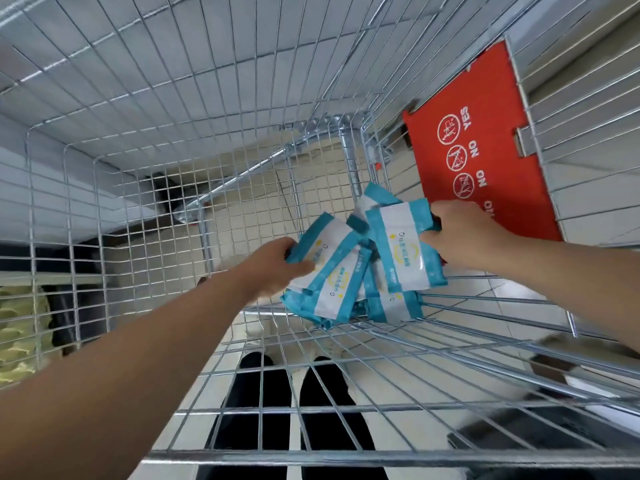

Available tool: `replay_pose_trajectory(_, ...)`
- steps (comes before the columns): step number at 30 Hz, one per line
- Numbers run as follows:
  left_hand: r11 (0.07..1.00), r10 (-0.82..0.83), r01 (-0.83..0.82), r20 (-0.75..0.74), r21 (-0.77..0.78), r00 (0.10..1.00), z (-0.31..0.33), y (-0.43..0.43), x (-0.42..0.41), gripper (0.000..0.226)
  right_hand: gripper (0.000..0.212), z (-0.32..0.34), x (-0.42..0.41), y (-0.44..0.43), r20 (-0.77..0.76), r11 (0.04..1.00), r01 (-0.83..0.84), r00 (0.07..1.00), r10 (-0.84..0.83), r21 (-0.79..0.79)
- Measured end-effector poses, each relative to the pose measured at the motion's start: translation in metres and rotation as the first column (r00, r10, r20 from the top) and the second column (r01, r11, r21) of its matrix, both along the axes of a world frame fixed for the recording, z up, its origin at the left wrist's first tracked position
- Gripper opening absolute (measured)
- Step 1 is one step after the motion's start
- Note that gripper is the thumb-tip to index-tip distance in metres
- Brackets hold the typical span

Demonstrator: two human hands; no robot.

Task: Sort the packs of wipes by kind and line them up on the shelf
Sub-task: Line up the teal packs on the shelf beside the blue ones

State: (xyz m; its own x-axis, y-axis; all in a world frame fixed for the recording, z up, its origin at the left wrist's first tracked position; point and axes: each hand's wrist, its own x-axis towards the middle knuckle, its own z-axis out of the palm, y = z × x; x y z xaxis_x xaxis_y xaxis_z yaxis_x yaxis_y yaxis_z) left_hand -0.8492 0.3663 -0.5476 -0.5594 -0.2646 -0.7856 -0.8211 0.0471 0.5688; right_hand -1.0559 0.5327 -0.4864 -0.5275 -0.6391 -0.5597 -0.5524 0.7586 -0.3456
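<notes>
Several teal-and-white packs of wipes lie in a heap at the bottom of a wire shopping cart (138, 188). My left hand (273, 268) grips one pack of wipes (325, 247) at the heap's left side, thumb on top. My right hand (464, 233) holds another teal-and-white pack (403, 251) by its right end, lifted a little above the heap. More packs (391, 306) lie underneath both. All the packs in view look like the same kind. No shelf shows in this view.
The cart's wire walls rise on all sides around the heap. A red child-seat flap (485, 140) with YES and NO pictograms leans on the right wall. My dark trouser legs (263, 410) show through the mesh below. Pale goods (17, 327) sit outside at the left.
</notes>
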Motion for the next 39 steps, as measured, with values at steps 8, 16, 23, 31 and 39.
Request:
replay_pose_trajectory(8,0.974,-0.123,0.127,0.032,-0.186,0.992,-0.024,0.025,-0.021,0.037,0.014,-0.006,-0.005,-0.001,-0.070,0.993,0.088,0.993,-0.094,-0.084)
replay_pose_trajectory(16,0.964,-0.136,0.138,0.021,-0.226,0.990,-0.026,0.031,-0.026,0.046,0.009,-0.005,-0.002,-0.003,-0.090,0.991,0.107,0.989,-0.114,-0.081)
replay_pose_trajectory(23,0.936,-0.240,0.238,0.027,-0.258,0.970,-0.029,0.045,-0.023,0.038,0.008,0.000,-0.001,-0.005,-0.110,0.991,0.103,0.988,-0.112,-0.084)
replay_pose_trajectory(31,0.989,-0.119,0.116,-0.021,-0.089,0.993,-0.003,0.011,-0.005,0.036,0.016,0.012,0.007,-0.013,-0.101,0.976,0.168,0.978,-0.183,-0.136)
replay_pose_trajectory(39,0.990,0.098,-0.112,-0.152,-0.084,0.983,0.093,-0.055,0.030,0.032,0.015,0.085,0.040,-0.060,-0.159,0.938,0.172,0.961,-0.227,-0.300)
